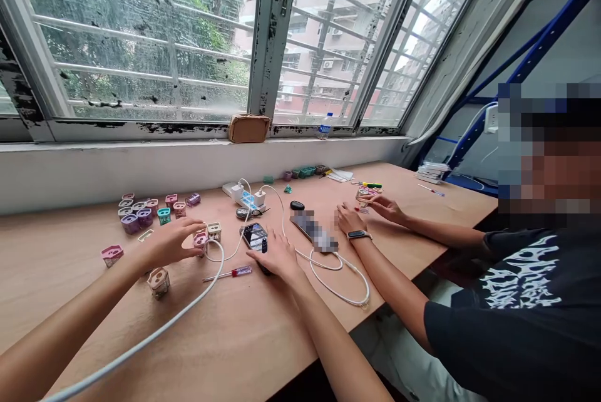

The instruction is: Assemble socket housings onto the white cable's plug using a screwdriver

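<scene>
My left hand (pixel 176 242) is beside a pink box-like piece (pixel 200 240), its thumb and fingers apart around the near side; whether they touch it is unclear. A cream piece (pixel 214 231) stands just right of that. My right hand (pixel 277 257) lies with spread fingers over the lower part of a dark phone (pixel 255 236). Between my hands lies a screwdriver (pixel 241 271) with a red and clear handle. A light brown piece (pixel 158 283) stands nearer to me, below my left hand.
Several pink, purple and teal pieces (pixel 143 218) stand at the back left. A white cable (pixel 154 334) crosses the table (pixel 225 352). A power strip (pixel 248 196) is behind the phone. At right, a person's hands (pixel 352 219) work near another phone (pixel 314 231).
</scene>
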Motion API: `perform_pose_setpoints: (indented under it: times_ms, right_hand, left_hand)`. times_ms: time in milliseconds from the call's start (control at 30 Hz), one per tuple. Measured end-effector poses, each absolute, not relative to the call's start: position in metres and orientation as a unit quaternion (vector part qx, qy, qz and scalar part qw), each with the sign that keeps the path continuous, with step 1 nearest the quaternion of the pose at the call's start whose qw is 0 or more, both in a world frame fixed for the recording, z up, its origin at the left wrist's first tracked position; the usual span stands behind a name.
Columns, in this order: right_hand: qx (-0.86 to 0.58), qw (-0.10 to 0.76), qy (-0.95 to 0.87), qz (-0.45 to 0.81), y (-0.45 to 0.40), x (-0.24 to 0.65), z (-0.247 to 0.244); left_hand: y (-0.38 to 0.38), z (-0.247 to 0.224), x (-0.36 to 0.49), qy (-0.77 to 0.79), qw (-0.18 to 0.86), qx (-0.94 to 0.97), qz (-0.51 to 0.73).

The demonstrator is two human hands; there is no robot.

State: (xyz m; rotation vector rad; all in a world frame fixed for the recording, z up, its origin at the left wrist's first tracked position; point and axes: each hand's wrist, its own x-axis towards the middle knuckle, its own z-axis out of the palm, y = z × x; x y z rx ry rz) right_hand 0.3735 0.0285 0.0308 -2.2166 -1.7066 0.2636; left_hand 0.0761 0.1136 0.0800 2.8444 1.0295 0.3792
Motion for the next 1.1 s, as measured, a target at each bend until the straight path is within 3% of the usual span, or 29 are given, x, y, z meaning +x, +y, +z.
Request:
perform_pose_setpoints:
  times_ms: [400,1100]
  right_hand:
    - [-0.783,0.163,-0.598,0.053,0.058,0.365,0.018]
    - [-0.76,0.194,-0.62,0.035,0.045,0.37,0.016]
  left_hand:
    - [0.088,0.073,0.09,0.214,0.05,0.95,0.222]
    - [0.051,0.077,0.083,0.261,0.042,0.93,0.255]
